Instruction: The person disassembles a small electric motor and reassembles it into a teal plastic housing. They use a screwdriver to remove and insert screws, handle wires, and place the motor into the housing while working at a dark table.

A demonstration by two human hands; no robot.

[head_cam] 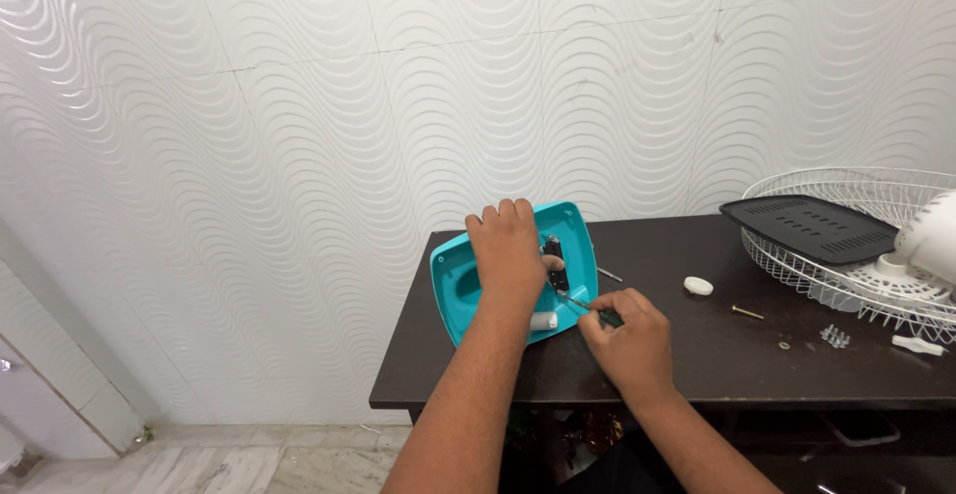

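Turquoise plastic housing (573, 230), a rounded rectangular shell, is lying on the left part of the dark table (697, 365), a little below the centre of the frame, with its left edge reaching out past the table's edge. The left hand (508, 250) is pressing down flat on the middle of this shell, fingers stretched toward the wall and not closed around anything, the thumb resting beside a small black part (555, 260) set into the shell. The right hand (627, 340) is sitting just to the lower right of the shell, its fingers curled tight around the dark handle of a screwdriver (583, 305); the thin metal shaft is angling up and left, and its tip is meeting the shell just below the black part. A short white cylinder (543, 322) is lying at the shell's lower edge, between the two forearms.

Toward the right of the frame, a white round cap (698, 286) and a brass-coloured screw (747, 312) are resting on the tabletop, well apart from the hands. Farther right a small cluster of silver screws (835, 336) is lying near a white wire fan guard (846, 265), which is carrying a black slotted panel (809, 227). A white wavy-patterned wall (299, 106) is filling the upper frame.
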